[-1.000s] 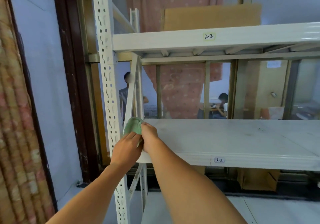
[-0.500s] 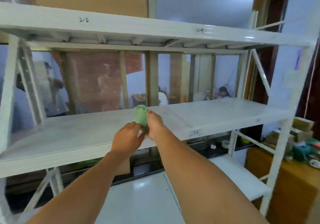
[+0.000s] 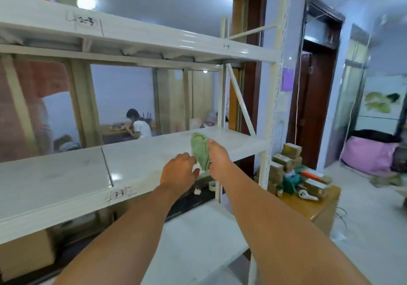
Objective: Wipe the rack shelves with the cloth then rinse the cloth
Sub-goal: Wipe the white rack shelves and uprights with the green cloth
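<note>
A white metal rack stands in front of me, with a middle shelf labelled 3-3 and an upper shelf labelled 2-3. A small green cloth hangs bunched in front of the middle shelf's right part. My right hand pinches it along its right side. My left hand is just left of the cloth, fingers curled, thumb near the cloth's lower edge; I cannot tell if it touches. A lower shelf lies beneath my forearms.
The rack's right upright stands beside a wooden cabinet piled with boxes and tools. A dark doorway opens on the right, with a pink bundle on the floor beyond. Behind the rack, people sit at tables.
My view and both hands have swung right along the rack, from its left upright to its right end. The cloth stayed in my right hand; my left hand has loosened off it.
</note>
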